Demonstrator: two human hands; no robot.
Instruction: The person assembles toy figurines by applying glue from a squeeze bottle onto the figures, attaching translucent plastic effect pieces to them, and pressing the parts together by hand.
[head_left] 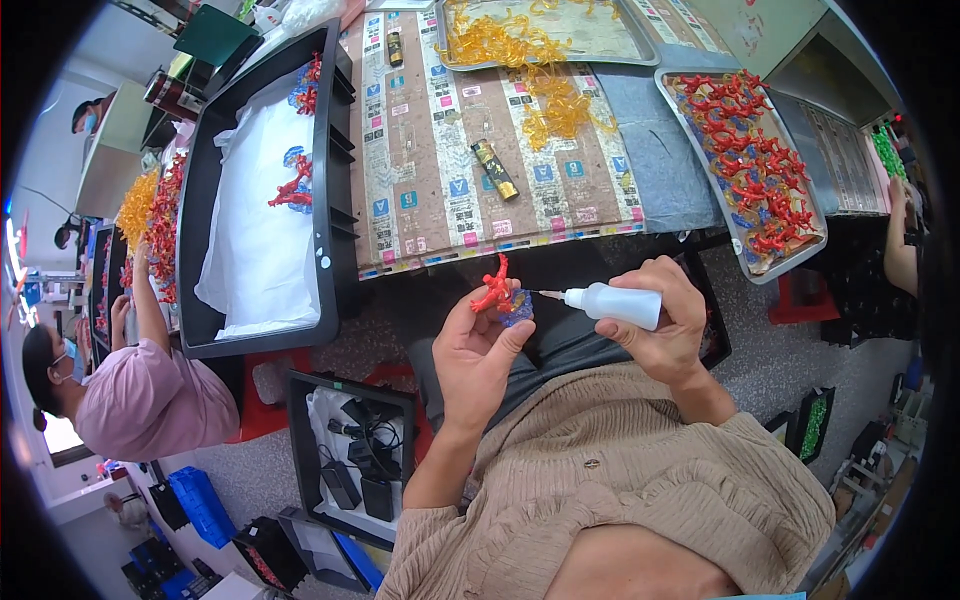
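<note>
Between the thumb and fingers of my left hand (474, 362) is a small red figurine (494, 288) with a blue-purple base (518, 308). My right hand (668, 318) is closed round a white squeeze bottle (618, 304), held nearly level. Its thin dark nozzle points left, and the tip is close to the figurine's base; whether they touch I cannot tell. Both hands are over my lap, just in front of the table edge. In the black tray (335, 200) at the left, several similar red and blue figurines (292, 183) lie on white paper.
Yellow curly plastic pieces (555, 105) spill from a metal tray (640, 40) onto the table. A yellow-and-black tube (494, 170) lies mid-table. A metal tray of red figurines (745, 150) stands at right. Below left, a black crate (300, 400) holds power adapters. A person in pink (150, 400) works at left.
</note>
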